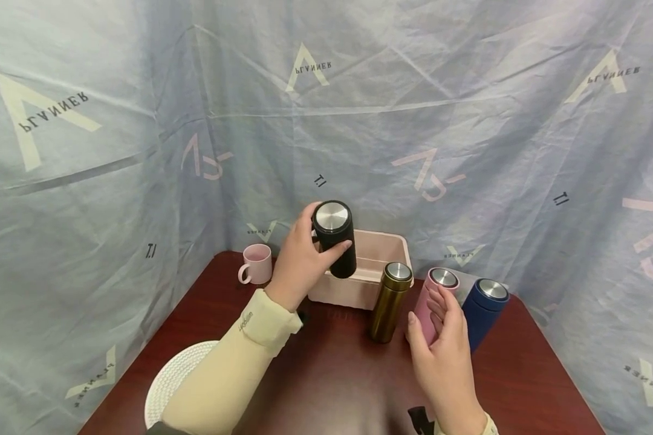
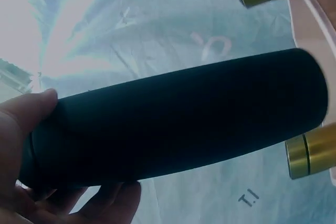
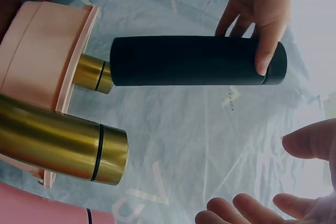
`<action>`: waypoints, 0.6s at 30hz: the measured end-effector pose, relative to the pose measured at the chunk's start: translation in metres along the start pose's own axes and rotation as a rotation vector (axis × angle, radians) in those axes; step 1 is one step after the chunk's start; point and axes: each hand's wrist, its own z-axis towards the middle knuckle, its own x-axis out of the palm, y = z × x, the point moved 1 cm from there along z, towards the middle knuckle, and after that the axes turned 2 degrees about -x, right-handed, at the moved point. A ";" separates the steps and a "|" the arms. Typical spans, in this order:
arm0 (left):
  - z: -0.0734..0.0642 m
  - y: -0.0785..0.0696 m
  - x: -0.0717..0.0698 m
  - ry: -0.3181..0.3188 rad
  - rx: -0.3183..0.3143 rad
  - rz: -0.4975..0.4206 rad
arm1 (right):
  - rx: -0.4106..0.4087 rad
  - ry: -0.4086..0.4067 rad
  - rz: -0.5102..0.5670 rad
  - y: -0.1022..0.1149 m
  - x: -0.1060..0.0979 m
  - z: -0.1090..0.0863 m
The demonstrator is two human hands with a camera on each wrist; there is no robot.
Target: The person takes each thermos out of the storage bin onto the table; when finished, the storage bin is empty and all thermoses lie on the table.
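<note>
My left hand (image 1: 299, 266) holds a black thermos bottle (image 1: 341, 235) near its steel-topped lid, thumb on one side and fingers on the other. The bottle hangs upright over a pale pink bin (image 1: 348, 295). Inside the bin stands a gold bottle (image 3: 93, 73), seen in the right wrist view; in the head view the black bottle hides it. Another gold thermos (image 1: 386, 314) is upright in front of the bin. My right hand (image 1: 446, 356) has loosely bent fingers with nothing between them. It overlaps a pink thermos (image 1: 423, 308), beside a blue thermos (image 1: 481, 314).
A pink mug (image 1: 258, 263) stands at the table's back left, left of the bin. Below my left sleeve lies a round white woven mat (image 1: 168, 377). Printed grey cloth (image 1: 370, 133) hangs around the dark red table (image 1: 337, 374).
</note>
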 end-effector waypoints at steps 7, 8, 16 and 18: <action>-0.012 0.015 0.015 0.091 -0.067 0.019 | -0.005 0.000 0.007 -0.001 0.001 -0.005; -0.014 0.018 0.018 0.093 -0.071 0.012 | -0.007 -0.003 0.010 -0.001 0.001 -0.005; -0.032 0.034 0.039 0.159 -0.080 0.014 | 0.002 -0.008 0.005 -0.004 0.003 -0.005; -0.036 0.039 0.046 0.181 -0.085 0.027 | 0.006 -0.007 0.005 -0.005 0.003 -0.005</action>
